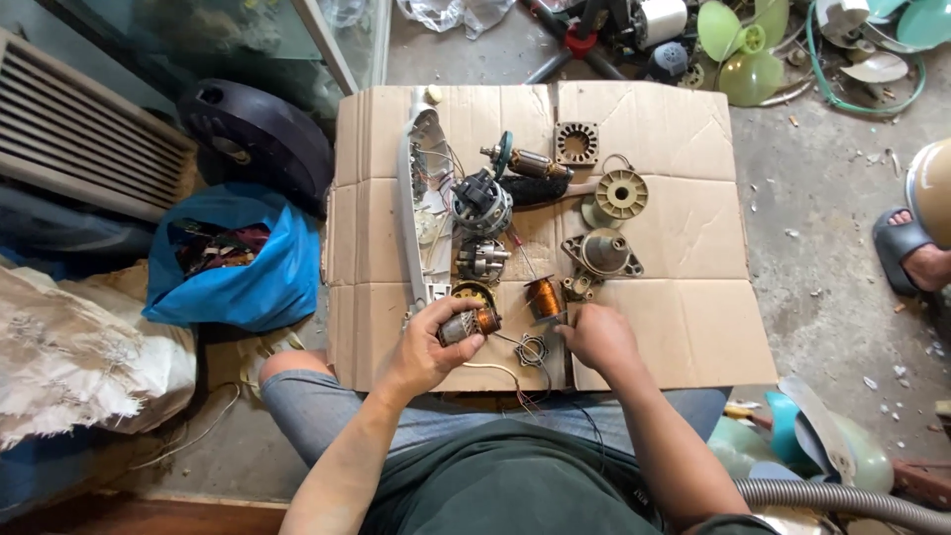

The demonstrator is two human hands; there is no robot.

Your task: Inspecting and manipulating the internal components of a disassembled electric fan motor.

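Left hand (428, 347) closed around a motor armature (468, 324), right hand (597, 335) fingertips pinching beside the copper coil (544, 297) on cardboard (684, 327); parts-sorting stage, steady hold needed.

**Around the cardboard work mat**

Spread flat on concrete – a sheet of cardboard (684, 327). To its left, a blue plastic bag (238, 277) stuffed with odds and ends, just beside a black round fan base (260, 134). Further left, a slatted grille (79, 129) and a pile of pale torn sacking (79, 367). At the top edge, green fan blades (743, 50) tangled among a green hose (842, 94). On the right – a sandalled foot (916, 258) of another person. Bottom right, a grey ribbed hose (842, 500) over pale green plastic pieces (792, 436).
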